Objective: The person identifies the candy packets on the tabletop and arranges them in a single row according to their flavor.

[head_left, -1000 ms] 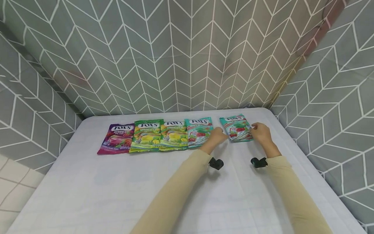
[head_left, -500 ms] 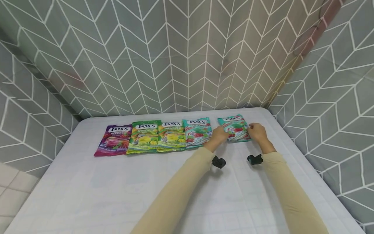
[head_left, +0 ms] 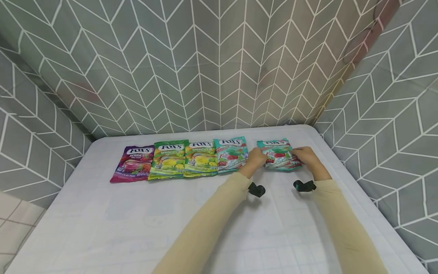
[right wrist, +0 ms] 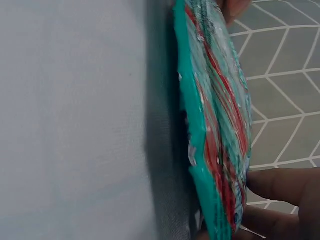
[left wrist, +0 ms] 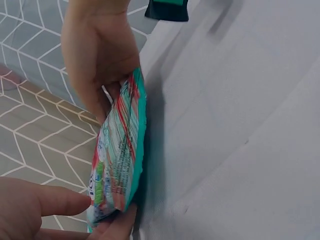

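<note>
A teal candy bag with red cherry print (head_left: 281,156) is held between both hands at the right end of a row of bags. My left hand (head_left: 256,160) pinches its left edge; in the left wrist view the thumb (left wrist: 65,200) lies on the printed face and fingers reach under the bag. My right hand (head_left: 307,156) pinches the opposite edge, thumb and fingers on either side in the right wrist view. That view shows the bag's teal lower edge (right wrist: 192,105) slightly above the cloth, with shadow beneath. Left of my left hand lies a matching mint bag (head_left: 230,155).
Two yellow-green spring tea bags (head_left: 170,160) and a purple berries bag (head_left: 133,163) continue the row leftward, edges close or touching. A white cloth covers the table (head_left: 205,220). Grey chevron-patterned curtains (head_left: 219,68) stand behind and at both sides.
My right hand has shifted right and slightly nearer, and the held bag has turned clockwise, so its label sits more level. My left hand stays almost in place. The other bags look unmoved.
</note>
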`<act>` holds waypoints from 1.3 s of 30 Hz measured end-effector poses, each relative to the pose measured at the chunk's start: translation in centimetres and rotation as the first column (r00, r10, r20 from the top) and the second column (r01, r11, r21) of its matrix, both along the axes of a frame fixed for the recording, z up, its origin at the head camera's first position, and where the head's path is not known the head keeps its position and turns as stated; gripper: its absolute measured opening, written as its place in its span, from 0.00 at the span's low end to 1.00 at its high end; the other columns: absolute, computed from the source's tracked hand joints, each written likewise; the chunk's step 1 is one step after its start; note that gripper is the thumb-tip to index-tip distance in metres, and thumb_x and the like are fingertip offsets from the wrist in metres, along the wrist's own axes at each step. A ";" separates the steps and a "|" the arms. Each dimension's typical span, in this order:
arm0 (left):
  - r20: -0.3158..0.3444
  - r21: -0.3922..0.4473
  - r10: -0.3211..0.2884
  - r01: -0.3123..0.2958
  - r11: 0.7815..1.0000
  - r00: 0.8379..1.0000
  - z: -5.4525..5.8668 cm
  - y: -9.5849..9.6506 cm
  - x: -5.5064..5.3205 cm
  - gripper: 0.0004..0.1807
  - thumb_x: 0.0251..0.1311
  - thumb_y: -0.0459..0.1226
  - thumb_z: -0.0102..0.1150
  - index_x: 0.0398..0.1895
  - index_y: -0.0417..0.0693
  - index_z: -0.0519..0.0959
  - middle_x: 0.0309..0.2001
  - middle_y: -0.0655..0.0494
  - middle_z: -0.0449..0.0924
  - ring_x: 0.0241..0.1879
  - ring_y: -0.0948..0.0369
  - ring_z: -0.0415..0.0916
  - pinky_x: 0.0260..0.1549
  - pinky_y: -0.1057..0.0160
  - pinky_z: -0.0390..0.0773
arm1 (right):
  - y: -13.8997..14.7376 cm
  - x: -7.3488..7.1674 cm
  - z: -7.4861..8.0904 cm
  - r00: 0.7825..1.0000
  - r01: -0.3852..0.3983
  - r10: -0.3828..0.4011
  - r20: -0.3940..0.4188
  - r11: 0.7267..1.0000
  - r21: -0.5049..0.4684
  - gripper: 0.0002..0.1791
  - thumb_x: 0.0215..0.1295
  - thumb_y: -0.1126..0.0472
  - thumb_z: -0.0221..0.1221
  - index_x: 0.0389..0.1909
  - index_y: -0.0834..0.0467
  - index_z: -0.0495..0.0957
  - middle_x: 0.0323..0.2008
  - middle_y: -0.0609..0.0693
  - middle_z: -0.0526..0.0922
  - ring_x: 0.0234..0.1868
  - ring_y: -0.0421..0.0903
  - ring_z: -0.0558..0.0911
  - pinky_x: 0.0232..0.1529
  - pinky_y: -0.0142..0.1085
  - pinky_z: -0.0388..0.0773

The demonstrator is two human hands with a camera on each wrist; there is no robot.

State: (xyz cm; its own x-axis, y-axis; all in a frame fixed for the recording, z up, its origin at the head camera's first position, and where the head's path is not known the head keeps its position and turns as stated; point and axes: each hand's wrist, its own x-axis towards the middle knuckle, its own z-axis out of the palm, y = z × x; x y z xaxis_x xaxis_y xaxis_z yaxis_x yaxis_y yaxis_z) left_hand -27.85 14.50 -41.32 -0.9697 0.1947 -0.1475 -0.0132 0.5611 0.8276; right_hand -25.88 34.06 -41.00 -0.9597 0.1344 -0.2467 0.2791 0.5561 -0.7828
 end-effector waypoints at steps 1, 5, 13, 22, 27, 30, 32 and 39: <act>0.013 0.010 0.004 -0.004 1.000 1.000 0.0 -0.1 0.0 0.07 0.63 0.29 0.56 0.38 0.31 0.77 0.33 0.43 0.78 0.22 0.60 0.64 0.19 0.66 0.64 | -0.1 0.2 0.1 1.000 -0.007 0.007 0.012 1.000 -0.023 0.31 0.74 0.57 0.45 0.66 0.77 0.57 0.60 0.72 0.66 0.53 0.56 0.72 0.53 0.42 0.72; 0.035 0.033 0.009 -0.011 0.999 0.999 -0.1 -0.7 0.4 0.06 0.61 0.30 0.58 0.37 0.33 0.76 0.32 0.47 0.76 0.22 0.60 0.64 0.21 0.65 0.65 | -0.2 1.1 0.3 0.997 -0.063 0.068 0.048 0.993 -0.095 0.31 0.74 0.58 0.44 0.68 0.76 0.54 0.54 0.66 0.69 0.44 0.45 0.72 0.42 0.32 0.73; -0.021 0.099 -0.054 0.056 0.994 0.998 -0.2 -2.3 2.0 0.28 0.59 0.31 0.61 0.64 0.34 0.69 0.57 0.43 0.75 0.42 0.56 0.74 0.42 0.61 0.75 | -1.3 3.4 0.9 0.995 -0.086 0.092 0.041 0.987 -0.135 0.33 0.75 0.57 0.42 0.71 0.74 0.47 0.57 0.68 0.66 0.50 0.53 0.69 0.50 0.40 0.73; -0.017 0.211 -0.104 0.105 0.972 0.994 0.0 -4.9 4.3 0.29 0.59 0.34 0.64 0.63 0.40 0.67 0.50 0.45 0.77 0.43 0.55 0.75 0.41 0.57 0.76 | -2.2 6.9 1.4 0.992 -0.124 0.116 -0.046 0.967 -0.224 0.36 0.75 0.52 0.47 0.74 0.67 0.46 0.63 0.69 0.63 0.51 0.46 0.74 0.51 0.37 0.73; -0.012 0.281 -0.138 0.136 0.950 0.990 -0.1 -6.2 5.6 0.28 0.59 0.31 0.64 0.62 0.40 0.66 0.43 0.44 0.81 0.39 0.56 0.80 0.34 0.61 0.79 | -2.8 8.5 1.4 0.989 -0.143 0.130 -0.071 0.963 -0.228 0.37 0.74 0.51 0.49 0.73 0.66 0.47 0.61 0.68 0.67 0.46 0.38 0.77 0.48 0.32 0.75; -0.014 0.297 -0.136 0.133 0.945 0.991 -0.2 -6.7 6.2 0.29 0.58 0.30 0.65 0.62 0.40 0.66 0.44 0.43 0.82 0.41 0.56 0.81 0.37 0.62 0.79 | -3.1 9.4 1.3 0.985 -0.158 0.139 -0.098 0.963 -0.220 0.36 0.74 0.52 0.50 0.72 0.67 0.49 0.62 0.70 0.68 0.45 0.37 0.78 0.46 0.31 0.75; -0.016 0.294 -0.131 0.130 0.947 0.991 -0.4 -7.1 6.6 0.30 0.57 0.30 0.67 0.62 0.40 0.66 0.44 0.43 0.82 0.41 0.55 0.81 0.37 0.61 0.79 | -3.4 9.9 1.3 0.983 -0.164 0.142 -0.113 0.963 -0.213 0.36 0.74 0.52 0.50 0.72 0.67 0.49 0.62 0.71 0.67 0.45 0.36 0.78 0.45 0.31 0.76; -0.041 0.210 -0.135 0.140 0.968 0.990 -1.1 -7.9 6.9 0.33 0.54 0.32 0.70 0.63 0.36 0.69 0.40 0.46 0.84 0.35 0.61 0.80 0.36 0.62 0.78 | -4.1 10.8 0.7 0.982 -0.156 0.126 -0.144 0.962 -0.223 0.35 0.73 0.54 0.53 0.71 0.68 0.52 0.62 0.72 0.67 0.44 0.36 0.79 0.43 0.33 0.77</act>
State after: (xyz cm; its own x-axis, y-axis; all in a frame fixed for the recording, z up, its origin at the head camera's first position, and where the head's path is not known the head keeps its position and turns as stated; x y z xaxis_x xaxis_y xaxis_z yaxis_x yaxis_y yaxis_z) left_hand -20.99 6.58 -42.38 -0.9345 0.3503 -0.0634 0.0751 0.3679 0.9268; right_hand -15.11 29.99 -40.26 -0.9903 -0.0508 -0.1294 0.1005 0.3812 -0.9190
